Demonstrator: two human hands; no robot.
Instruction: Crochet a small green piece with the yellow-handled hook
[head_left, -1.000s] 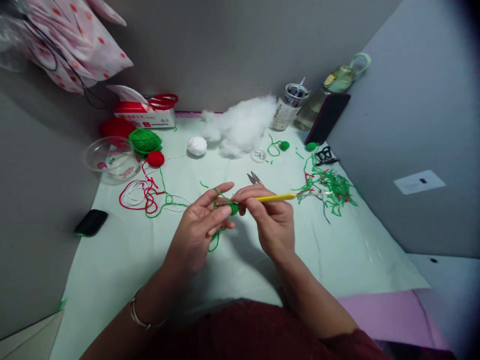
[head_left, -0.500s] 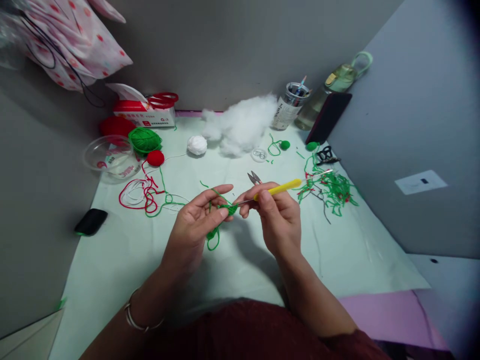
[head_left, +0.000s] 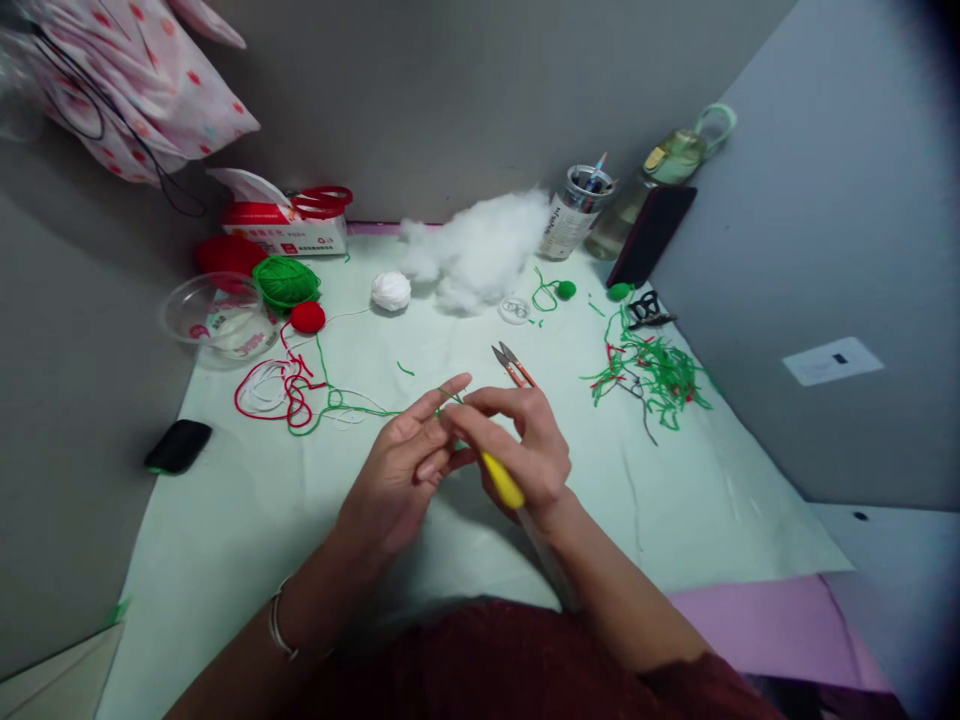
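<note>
Left hand: I see my left hand point(head_left: 401, 455) palm inward at the near middle, thumb and fingers drawn together; what they pinch is hidden, so I cannot tell.
Right hand: my right hand point(head_left: 525, 425) curls around a hook with a yellow handle point(head_left: 504, 482), its fingertips meeting the left ones.
Yellow handle: slants out of the right hand toward the near side – its metal end is mostly covered by fingers.
Green yarn: a green strand point(head_left: 367, 409) runs in from the left to the left hand, and a bit of green shows between the hands.
Snips: small orange-handled snips point(head_left: 514, 365) lie just beyond the right hand, blades apart and pointing far left.
Yarn balls: a green ball point(head_left: 285, 283), a small red ball point(head_left: 307, 317) and a white ball point(head_left: 391, 291) sit far left, with loose red and white loops point(head_left: 274, 392) nearer.
White stuffing: a fluffy heap point(head_left: 480, 255) at the far middle, a pencil can point(head_left: 571, 220) just right of it.
Scraps: a tangle of green and red ends point(head_left: 664, 380) on the right – a black clip point(head_left: 651, 310) just beyond.
Tabletop: a pale green sheet point(head_left: 690, 510) under everything.
</note>
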